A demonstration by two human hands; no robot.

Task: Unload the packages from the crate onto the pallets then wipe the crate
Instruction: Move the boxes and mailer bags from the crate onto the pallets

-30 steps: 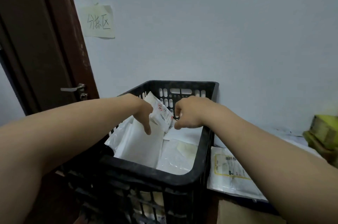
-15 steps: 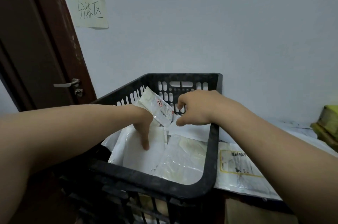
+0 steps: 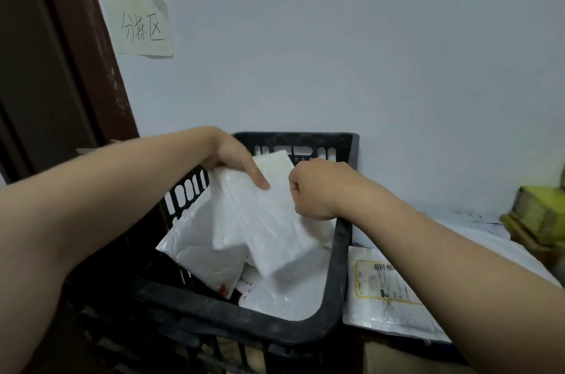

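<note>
A black slotted plastic crate (image 3: pixel 337 269) stands against the wall, with several white mailer packages inside. Both hands hold a small stack of white packages (image 3: pixel 266 214) lifted and tilted above the crate. My left hand (image 3: pixel 234 164) grips the stack's upper left edge, index finger lying along its face. My right hand (image 3: pixel 315 190) is curled round the stack's right edge. More white packages (image 3: pixel 201 248) lie underneath in the crate, one with a red mark.
To the right of the crate, white packages with printed labels (image 3: pixel 388 288) lie flat on a surface. A yellow-green box (image 3: pixel 538 214) sits at far right. A dark brown door (image 3: pixel 46 74) is at left, with a handwritten paper note (image 3: pixel 142 28) on the wall.
Both hands have risen out of the crate, lifting a stack of white packages that lay inside before. The small labelled packet held earlier is out of sight.
</note>
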